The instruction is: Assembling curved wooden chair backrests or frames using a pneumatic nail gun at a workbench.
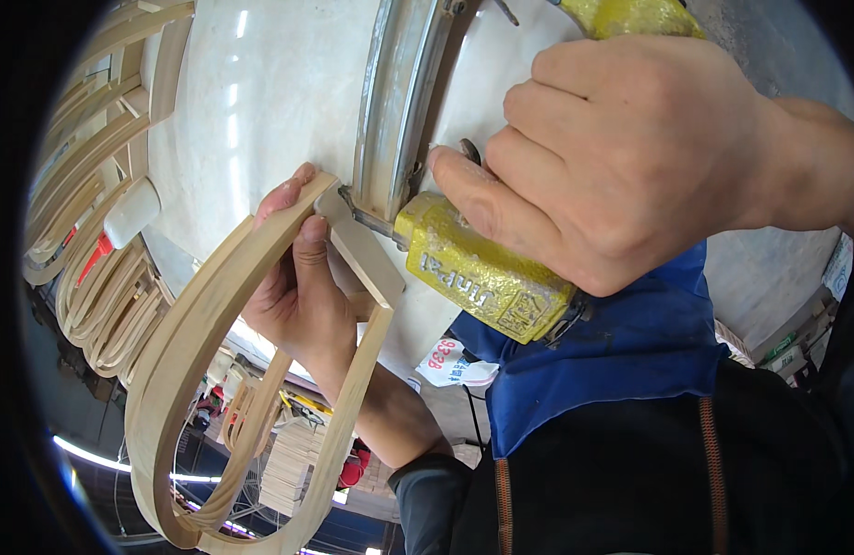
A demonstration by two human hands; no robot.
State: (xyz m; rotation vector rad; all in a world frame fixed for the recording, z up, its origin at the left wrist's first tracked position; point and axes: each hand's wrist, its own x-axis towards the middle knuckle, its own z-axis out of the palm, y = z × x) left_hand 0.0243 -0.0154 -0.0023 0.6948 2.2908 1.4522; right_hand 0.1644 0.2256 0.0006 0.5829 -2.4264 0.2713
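Observation:
A pale wooden frame with rounded ends is held up at the left of centre in the head view. My left hand grips its upper corner, thumb on the inner side and fingers behind the wood. My right hand is wrapped around the handle of a yellow nail gun, which the fist largely hides. One finger curls by the small dark trigger. The gun's metal nose sits at the frame's corner beside my left thumb; whether it presses the wood I cannot tell. Its metal magazine extends toward the top edge.
Several curved wooden frames are stacked along the left. Next to them lies a white bottle with a red nozzle on the whitish work surface. A pile of wooden slats shows beyond the held frame. Blue cloth covers my lap.

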